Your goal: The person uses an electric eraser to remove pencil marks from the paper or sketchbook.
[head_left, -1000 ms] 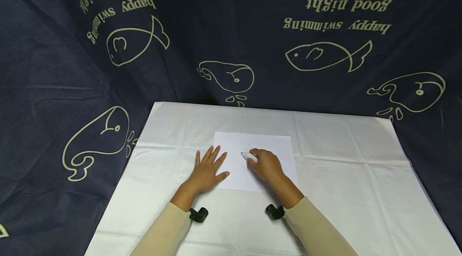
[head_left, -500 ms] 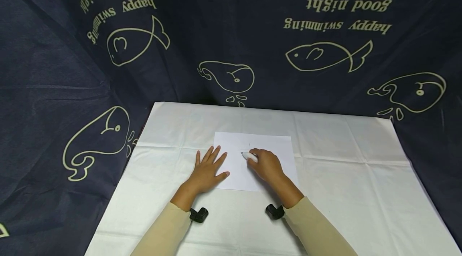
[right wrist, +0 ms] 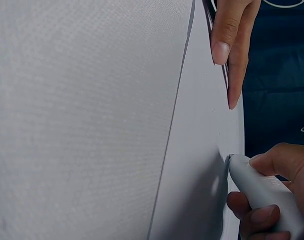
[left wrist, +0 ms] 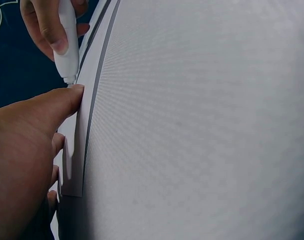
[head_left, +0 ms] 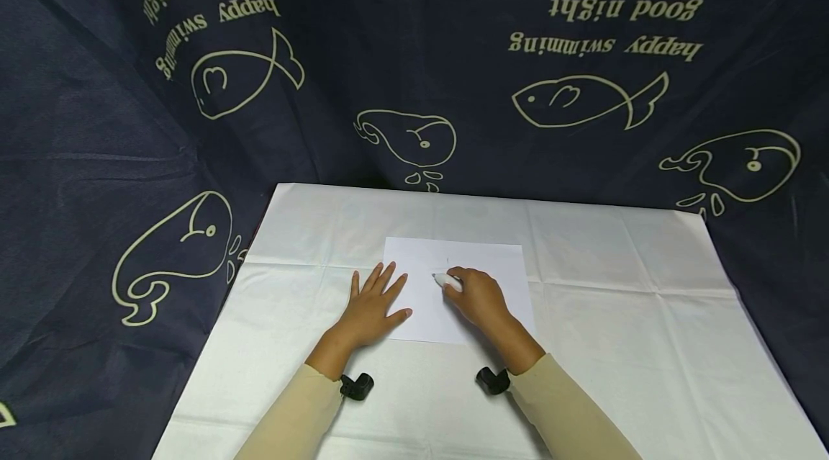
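A sheet of white paper [head_left: 424, 316] lies flat on the white cloth. Fingers spread, my left hand [head_left: 365, 312] rests on the sheet's left edge. My right hand [head_left: 481, 298] grips a thick white pen [head_left: 448, 281], its tip pointing left and down at the middle of the paper. In the right wrist view the pen's [right wrist: 266, 192] smooth wide body lies between thumb and curled fingers, its small tip at the paper. The left wrist view shows the pen [left wrist: 67, 52] beyond my left thumb. A short faint line marks the sheet above my right hand.
The table is covered with a creased white cloth [head_left: 648, 345]. Behind it and to the left hangs a dark blue fabric [head_left: 401, 35] with printed fish, whales and upside-down lettering. A black wrist camera [head_left: 357, 386] sits at my left cuff, another black camera [head_left: 494, 381] at the right.
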Demonstrator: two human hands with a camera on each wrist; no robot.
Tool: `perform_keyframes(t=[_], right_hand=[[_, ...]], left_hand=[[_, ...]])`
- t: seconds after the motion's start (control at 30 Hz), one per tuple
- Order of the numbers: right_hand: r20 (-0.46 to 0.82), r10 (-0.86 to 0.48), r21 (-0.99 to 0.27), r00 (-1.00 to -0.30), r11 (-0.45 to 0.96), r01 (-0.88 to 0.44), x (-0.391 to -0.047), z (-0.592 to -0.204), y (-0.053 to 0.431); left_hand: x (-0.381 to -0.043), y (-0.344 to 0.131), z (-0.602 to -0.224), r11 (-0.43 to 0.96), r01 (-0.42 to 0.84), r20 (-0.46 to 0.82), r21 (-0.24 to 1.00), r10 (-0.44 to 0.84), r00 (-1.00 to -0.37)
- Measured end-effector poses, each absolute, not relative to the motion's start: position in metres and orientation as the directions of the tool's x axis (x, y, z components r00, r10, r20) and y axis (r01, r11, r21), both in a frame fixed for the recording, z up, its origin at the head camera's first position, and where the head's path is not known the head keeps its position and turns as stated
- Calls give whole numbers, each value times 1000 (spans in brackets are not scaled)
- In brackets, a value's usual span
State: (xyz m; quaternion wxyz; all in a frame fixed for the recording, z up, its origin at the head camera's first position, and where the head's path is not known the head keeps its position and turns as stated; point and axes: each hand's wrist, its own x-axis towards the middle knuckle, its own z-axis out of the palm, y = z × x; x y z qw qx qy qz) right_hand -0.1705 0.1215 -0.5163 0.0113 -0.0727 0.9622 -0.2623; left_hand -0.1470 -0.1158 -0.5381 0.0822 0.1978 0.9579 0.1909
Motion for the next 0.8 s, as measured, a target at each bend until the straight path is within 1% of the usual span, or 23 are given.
perform_keyframes(t=[0.8], right_hand=[[26,-145,-510,-989,849,-138,-171,-518,119]], left_hand=[[-147,-115,-538,850,349,-78,395,409,-909]])
